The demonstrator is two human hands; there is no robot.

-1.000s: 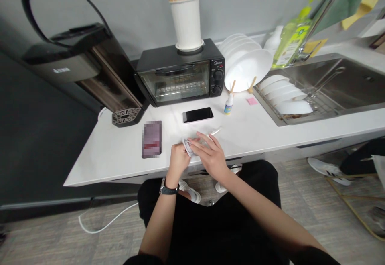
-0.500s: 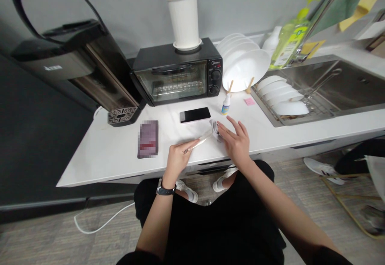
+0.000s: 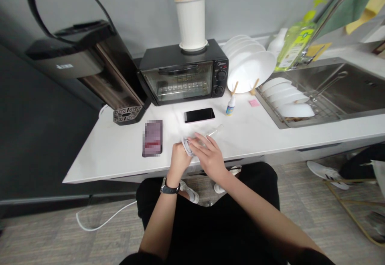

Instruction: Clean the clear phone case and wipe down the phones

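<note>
Pale grey folded cloth (image 3: 187, 147) sat pinched in my left hand (image 3: 179, 161), fingers pressed together on it, just above the white stone countertop (image 3: 102, 154). My right hand (image 3: 209, 157) lay curved over the cloth's edge, fingers close together, with a slim clear tube (image 3: 217, 130) running out beyond the fingertips. Whether those fingers clamped the tube, I could not tell. Status: cloth and tube were both at my hands, near the counter's front edge. Not in hand: the small white-capped bottle with a blue label (image 3: 230, 107), upright well beyond my fingers, and the flat black smartphone (image 3: 199, 115), lying apart on the counter.
</note>
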